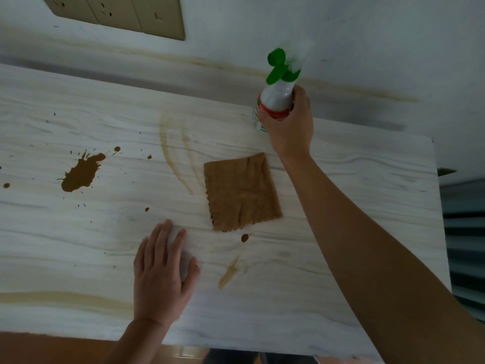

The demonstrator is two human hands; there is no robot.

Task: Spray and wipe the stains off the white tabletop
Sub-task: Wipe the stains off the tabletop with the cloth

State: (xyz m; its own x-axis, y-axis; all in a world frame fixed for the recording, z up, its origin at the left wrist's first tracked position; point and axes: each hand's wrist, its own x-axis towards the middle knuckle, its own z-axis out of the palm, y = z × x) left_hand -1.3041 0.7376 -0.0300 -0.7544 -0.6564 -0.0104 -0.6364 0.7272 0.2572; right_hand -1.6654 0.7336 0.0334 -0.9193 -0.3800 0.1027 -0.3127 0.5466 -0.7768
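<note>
Head view: right hand grip wraps white plastic spray bottle with green trigger at far edge of white wood-grain worktop. Left hand grip wide, fingers flat on worktop. Square brown cloth lies mid-worktop; big brown splat stain left of it.

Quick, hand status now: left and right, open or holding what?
Left hand: open, lying flat on the tabletop.
Right hand: closed round the spray bottle.
</note>
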